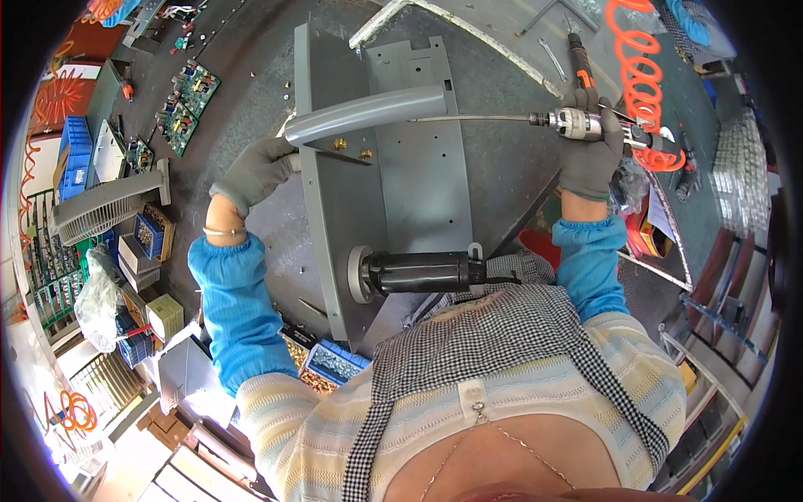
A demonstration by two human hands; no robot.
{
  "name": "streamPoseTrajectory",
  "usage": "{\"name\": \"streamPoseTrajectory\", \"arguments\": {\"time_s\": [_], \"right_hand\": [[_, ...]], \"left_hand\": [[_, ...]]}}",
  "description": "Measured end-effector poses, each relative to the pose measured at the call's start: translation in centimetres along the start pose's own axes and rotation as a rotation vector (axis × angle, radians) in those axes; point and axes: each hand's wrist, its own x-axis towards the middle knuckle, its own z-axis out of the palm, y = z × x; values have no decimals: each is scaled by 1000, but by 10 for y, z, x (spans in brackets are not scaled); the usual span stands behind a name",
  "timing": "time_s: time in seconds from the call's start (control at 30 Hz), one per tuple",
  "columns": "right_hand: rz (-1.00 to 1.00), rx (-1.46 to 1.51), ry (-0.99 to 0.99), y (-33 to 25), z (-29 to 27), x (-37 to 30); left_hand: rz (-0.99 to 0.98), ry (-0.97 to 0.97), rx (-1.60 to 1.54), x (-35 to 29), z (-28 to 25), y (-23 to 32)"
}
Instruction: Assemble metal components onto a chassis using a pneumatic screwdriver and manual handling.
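Observation:
A grey sheet-metal housing [422, 180] stands on the dark bench before me, its tall front panel on the left. A curved grey handle [368, 113] lies across it, and two brass fittings [340, 144] show just below the handle. In a grey glove, my left hand [255, 173] is closed at the panel's outer face, beneath the handle's left end; its fingertips are partly hidden. My right hand [590, 138], also gloved, grips a silver power screwdriver [575, 124]. Its long thin bit [477, 118] points left into the housing, with the tip hidden near the handle. A black cylinder [418, 272] is fixed to the panel's near end.
An orange coiled hose [637, 71] hangs at the right, beside another black-and-orange screwdriver [579, 58] and a wrench [552, 60]. Green circuit boards [188, 105] lie at the far left. A blue screw bin [333, 362] sits close to my body.

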Motion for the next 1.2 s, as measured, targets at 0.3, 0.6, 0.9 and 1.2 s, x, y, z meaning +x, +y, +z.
{"name": "streamPoseTrajectory", "arguments": {"time_s": [0.3,0.6,0.9,1.2], "right_hand": [[213,98,91,43,-21,-15],[243,73,193,64,-16,-19],[250,50,165,55,-2,-30],[191,-8,-79,47,27,-35]], "left_hand": [[213,118,435,23,53,-64],[225,57,446,26,52,-72],[239,4,442,30,23,-99],[253,4,430,34,60,-81]]}}
